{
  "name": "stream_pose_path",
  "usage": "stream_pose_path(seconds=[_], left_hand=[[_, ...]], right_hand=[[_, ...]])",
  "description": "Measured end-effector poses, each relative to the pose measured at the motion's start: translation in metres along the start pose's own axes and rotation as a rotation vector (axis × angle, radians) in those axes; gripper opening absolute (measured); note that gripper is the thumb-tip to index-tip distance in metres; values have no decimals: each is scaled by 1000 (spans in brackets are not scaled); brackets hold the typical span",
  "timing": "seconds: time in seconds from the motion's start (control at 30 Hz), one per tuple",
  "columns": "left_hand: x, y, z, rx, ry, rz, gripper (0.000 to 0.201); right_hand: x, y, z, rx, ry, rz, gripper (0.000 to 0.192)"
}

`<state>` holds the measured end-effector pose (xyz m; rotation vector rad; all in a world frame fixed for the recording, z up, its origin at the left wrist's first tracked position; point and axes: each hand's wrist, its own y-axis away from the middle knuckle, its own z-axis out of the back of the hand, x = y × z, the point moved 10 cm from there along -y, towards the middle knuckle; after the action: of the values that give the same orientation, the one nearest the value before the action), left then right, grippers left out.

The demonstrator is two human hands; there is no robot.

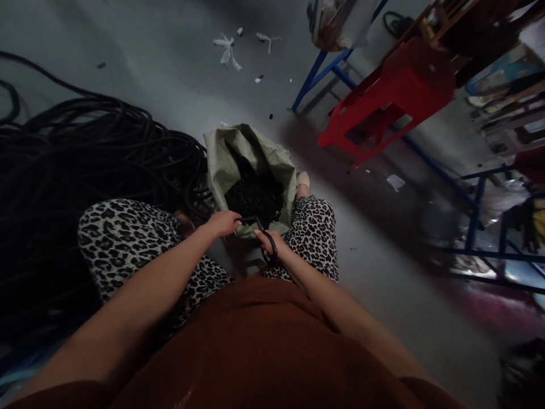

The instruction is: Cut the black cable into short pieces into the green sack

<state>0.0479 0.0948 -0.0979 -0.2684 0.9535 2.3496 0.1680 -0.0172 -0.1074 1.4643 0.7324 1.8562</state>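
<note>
Between my knees stands an open woven sack (219, 170), pale green, with many small black pieces (255, 196) inside. My left hand (225, 223) is closed in a pinch on a short black strip (247, 219) over the sack's near rim. My right hand (269, 241) is closed around black-handled scissors (271, 255), whose blades point up towards the strip's right end. Whether the blades touch the strip is too dark to tell. Both hands are close together, just above the sack's near edge.
A large heap of coiled black hose or cable (106, 136) lies to the left. A red plastic stool (392, 96) and blue metal frames (315, 76) stand at the right. Scraps of clear plastic (227, 50) and a white scrap (395, 182) lie on the grey floor.
</note>
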Motion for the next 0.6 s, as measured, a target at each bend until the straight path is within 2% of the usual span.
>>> stream_pose_path(seconds=[0.13,0.27,0.6], left_hand=[[0,0,3,-13,-2,-9,34],[-1,1,6,-29,3,-13,35],[-4,-1,11,-74,26,-23,34]], right_hand=[[-2,-1,2,-19,-11,-14,36],[-7,-5,-2,31,-36,-29,39],[-7,-6,-16,147,-56,46,44]])
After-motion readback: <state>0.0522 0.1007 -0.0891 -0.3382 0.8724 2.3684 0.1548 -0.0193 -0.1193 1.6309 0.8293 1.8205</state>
